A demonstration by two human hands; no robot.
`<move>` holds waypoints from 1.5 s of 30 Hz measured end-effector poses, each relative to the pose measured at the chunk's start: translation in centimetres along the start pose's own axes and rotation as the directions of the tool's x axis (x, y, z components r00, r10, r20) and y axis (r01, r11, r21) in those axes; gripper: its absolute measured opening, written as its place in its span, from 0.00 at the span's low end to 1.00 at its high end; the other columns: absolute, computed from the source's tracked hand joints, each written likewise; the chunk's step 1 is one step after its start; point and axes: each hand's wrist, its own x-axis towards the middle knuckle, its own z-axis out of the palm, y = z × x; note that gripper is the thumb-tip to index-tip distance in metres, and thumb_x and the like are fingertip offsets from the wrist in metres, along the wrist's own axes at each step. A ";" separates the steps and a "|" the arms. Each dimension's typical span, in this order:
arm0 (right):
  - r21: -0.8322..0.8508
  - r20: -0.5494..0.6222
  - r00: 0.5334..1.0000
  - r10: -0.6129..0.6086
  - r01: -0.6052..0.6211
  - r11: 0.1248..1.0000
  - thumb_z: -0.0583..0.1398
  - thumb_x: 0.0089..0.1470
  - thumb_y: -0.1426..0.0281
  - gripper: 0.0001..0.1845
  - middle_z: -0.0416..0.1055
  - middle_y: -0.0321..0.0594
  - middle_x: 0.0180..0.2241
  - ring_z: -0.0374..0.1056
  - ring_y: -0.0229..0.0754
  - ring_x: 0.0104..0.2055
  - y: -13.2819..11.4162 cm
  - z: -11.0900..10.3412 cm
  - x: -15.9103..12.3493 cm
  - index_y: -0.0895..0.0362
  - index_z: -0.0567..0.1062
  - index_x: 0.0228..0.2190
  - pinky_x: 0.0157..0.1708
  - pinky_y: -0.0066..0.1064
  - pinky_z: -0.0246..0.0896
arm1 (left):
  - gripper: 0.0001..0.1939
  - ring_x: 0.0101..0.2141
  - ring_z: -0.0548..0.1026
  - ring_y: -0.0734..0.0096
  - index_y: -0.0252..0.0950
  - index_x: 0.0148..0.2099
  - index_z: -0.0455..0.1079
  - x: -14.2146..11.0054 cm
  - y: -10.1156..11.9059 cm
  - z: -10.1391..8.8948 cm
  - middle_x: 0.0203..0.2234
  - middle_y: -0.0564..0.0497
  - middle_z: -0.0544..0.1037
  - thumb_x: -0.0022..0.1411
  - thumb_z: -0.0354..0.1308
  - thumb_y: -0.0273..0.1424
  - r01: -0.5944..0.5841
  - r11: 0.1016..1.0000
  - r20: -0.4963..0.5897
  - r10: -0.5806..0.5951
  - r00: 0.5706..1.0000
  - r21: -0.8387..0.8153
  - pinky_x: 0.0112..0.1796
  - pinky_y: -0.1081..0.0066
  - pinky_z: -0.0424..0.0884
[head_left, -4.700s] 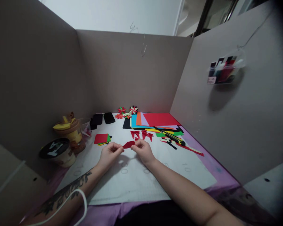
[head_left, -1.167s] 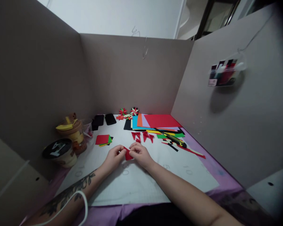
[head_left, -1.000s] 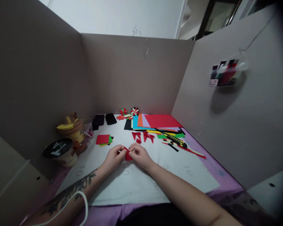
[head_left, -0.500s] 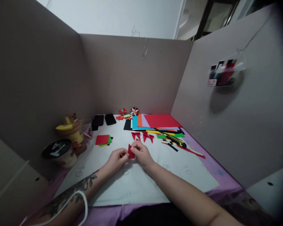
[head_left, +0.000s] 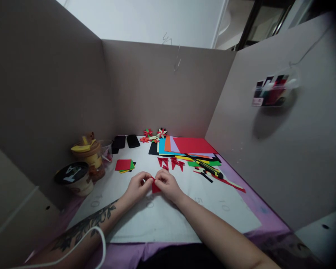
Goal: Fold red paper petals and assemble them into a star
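Observation:
A small piece of red paper is pinched between my two hands, low over the white sheet. My left hand grips its upper left edge with thumb and forefinger. From the other side, the fingers of my right hand close on its upper right part and hide some of it. Just beyond my hands lie several folded red paper pieces. To the left is a stack of paper squares, red on top with green, yellow and black edges showing.
Coloured sheets lie at the back right, with a yellow-black cutter and paper strips in front. Folded paper stars sit by the back wall. Cups stand on the left. A white cable crosses my left forearm.
The red paper has turned from a pointed, upright shape to a squarer one hanging below my fingertips. Both hands have shifted their grip on it. The whole view has moved slightly.

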 end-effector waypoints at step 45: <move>-0.099 -0.077 0.994 -0.084 0.076 0.992 0.58 0.46 0.75 0.04 0.63 0.34 0.29 0.61 0.36 0.31 0.7 -0.1 -0.2 0.56 0.66 0.26 0.30 0.27 0.57 | 0.11 0.22 0.65 0.77 0.34 0.32 0.65 0.9 -1.8 -0.4 0.20 0.56 0.69 0.55 0.56 0.38 0.121 0.908 -0.057 -0.156 0.986 -0.401 0.26 0.77 0.61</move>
